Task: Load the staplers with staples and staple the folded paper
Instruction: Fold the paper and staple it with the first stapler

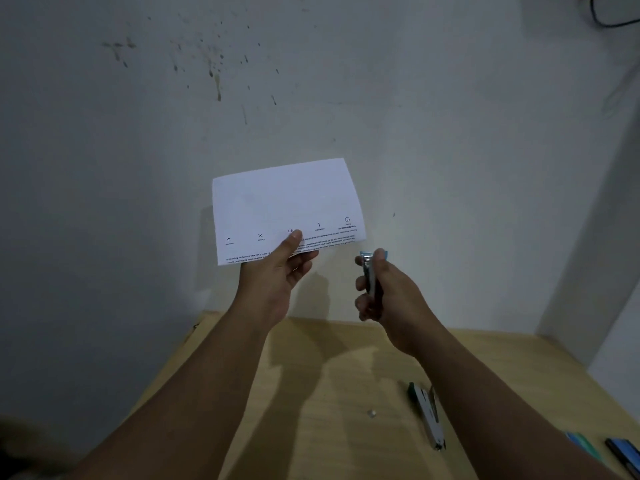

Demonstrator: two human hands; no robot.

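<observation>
My left hand holds a folded white paper up in front of the wall, thumb on its printed lower edge. My right hand grips a small blue and metal stapler, its nose pointing up just below the paper's right corner, apart from it. A second stapler, dark green and metal, lies opened flat on the wooden table. A small strip of staples lies to its left.
A stained white wall rises right behind the table. At the table's right edge lie further staplers, a blue-green one and a dark blue one, partly cut off. A black cable hangs at the top right.
</observation>
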